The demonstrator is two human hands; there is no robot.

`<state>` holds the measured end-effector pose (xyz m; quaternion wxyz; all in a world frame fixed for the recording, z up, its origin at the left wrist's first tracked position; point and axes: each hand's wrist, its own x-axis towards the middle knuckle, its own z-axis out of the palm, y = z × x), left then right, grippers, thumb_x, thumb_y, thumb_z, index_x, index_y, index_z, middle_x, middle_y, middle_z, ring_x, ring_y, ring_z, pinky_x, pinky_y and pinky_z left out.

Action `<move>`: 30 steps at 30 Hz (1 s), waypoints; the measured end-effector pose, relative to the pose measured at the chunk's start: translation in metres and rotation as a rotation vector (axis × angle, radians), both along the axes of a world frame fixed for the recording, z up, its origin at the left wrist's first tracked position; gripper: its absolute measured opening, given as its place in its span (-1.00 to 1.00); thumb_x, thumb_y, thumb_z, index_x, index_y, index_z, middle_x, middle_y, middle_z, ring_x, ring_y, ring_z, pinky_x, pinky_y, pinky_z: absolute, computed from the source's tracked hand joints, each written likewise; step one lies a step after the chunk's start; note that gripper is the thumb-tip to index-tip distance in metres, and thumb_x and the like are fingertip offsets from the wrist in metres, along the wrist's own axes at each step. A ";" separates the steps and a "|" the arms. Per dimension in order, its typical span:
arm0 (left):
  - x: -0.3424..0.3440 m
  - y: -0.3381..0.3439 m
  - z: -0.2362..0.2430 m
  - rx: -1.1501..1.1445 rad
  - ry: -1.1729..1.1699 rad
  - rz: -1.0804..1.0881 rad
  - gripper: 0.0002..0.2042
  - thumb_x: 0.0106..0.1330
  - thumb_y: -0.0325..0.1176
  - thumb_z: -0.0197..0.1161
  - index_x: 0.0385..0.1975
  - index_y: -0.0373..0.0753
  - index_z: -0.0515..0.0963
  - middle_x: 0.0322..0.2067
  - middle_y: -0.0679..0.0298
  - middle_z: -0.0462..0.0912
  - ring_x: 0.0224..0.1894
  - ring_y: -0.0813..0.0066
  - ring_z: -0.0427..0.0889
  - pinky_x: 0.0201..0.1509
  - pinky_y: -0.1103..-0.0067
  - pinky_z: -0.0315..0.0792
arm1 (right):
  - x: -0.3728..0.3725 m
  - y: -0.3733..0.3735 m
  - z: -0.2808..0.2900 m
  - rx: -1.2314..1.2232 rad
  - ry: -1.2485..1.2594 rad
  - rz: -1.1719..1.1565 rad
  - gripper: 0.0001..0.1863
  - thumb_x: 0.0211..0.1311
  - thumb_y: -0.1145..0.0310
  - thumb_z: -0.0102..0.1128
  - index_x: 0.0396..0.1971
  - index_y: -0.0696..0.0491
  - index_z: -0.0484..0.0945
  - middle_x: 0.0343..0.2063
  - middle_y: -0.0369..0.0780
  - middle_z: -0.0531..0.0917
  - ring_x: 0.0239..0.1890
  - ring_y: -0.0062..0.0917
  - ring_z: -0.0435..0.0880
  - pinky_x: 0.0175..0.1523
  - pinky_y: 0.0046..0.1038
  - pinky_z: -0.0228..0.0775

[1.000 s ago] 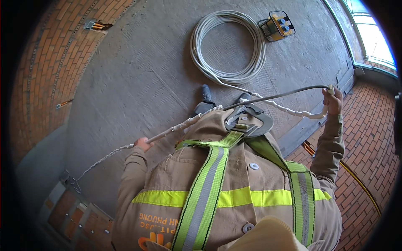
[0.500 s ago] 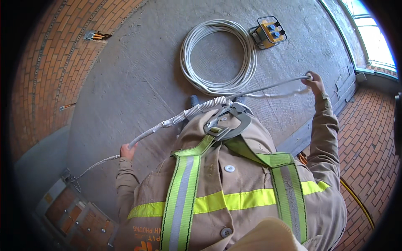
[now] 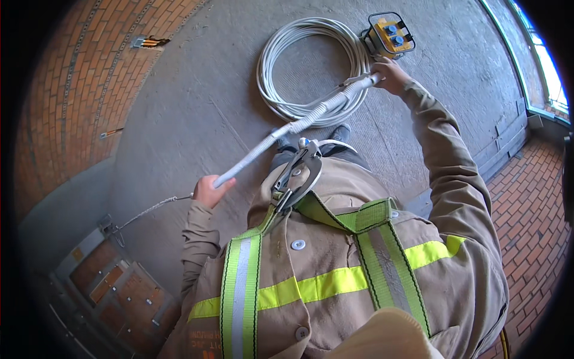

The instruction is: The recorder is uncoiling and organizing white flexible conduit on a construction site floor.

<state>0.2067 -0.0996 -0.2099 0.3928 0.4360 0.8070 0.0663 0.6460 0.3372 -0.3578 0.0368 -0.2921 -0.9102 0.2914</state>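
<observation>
Overhead, looking down the chest of a person in a tan coat with yellow-green reflective bands.

Left hand (image 3: 210, 190): fingers curled shut around the near end of a grey-white sleeved rope (image 3: 293, 127), low at the left, beside the hip. From that fist a thinner bare line (image 3: 152, 207) runs on left toward a metal anchor fitting (image 3: 110, 227) on the floor.

Right hand (image 3: 391, 75): arm stretched far out, fingers wrapped closed on the far end of the same sleeved rope. Rope is taut between the two hands, slanting from near left up to far right, crossing above the boots.

A large steel carabiner (image 3: 297, 176) hangs at the chest, on the green harness webbing (image 3: 353, 218), just under the rope's line.

Around: coil of white rope (image 3: 272, 66) lying flat on the grey concrete floor (image 3: 197, 96), partly hidden behind the stretched rope. A yellow caged box (image 3: 390, 35) sits just beyond the right hand, touching the coil's far right edge. Red brick paving (image 3: 60, 107) at left and right. A small tool (image 3: 148, 42) lies far left on the brick edge.
</observation>
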 end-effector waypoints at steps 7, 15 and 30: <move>0.055 0.058 0.062 0.085 -0.148 -0.017 -0.51 0.24 0.01 0.35 -0.65 -0.33 0.45 -0.70 0.33 0.31 -0.53 0.67 0.24 -0.50 0.51 0.21 | -0.009 -0.015 -0.011 -0.029 0.066 -0.139 -0.73 -0.06 0.29 0.43 -0.33 0.03 0.63 -0.28 -0.16 0.64 -0.12 -0.21 0.58 -0.01 -0.26 0.43; 0.125 0.142 0.108 0.368 -0.252 -0.200 -0.51 0.22 0.06 0.37 -0.56 -0.35 0.53 -0.72 0.30 0.37 -0.57 0.65 0.32 -0.51 0.51 0.27 | 0.060 -0.049 0.035 -0.260 -0.052 -0.259 -0.68 -0.03 0.26 0.45 -0.29 0.08 0.62 -0.38 -0.13 0.70 -0.29 -0.27 0.69 -0.12 -0.30 0.48; 0.025 0.093 0.174 0.802 -0.247 0.485 -0.53 0.36 0.04 0.23 -0.62 -0.18 0.32 -0.71 0.50 0.20 -0.66 0.73 0.14 -0.56 0.65 0.05 | 0.000 -0.181 0.029 -0.821 0.176 -0.179 -0.68 -0.07 0.40 0.44 -0.29 0.10 0.55 -0.37 -0.25 0.62 -0.30 -0.51 0.59 -0.11 -0.40 0.44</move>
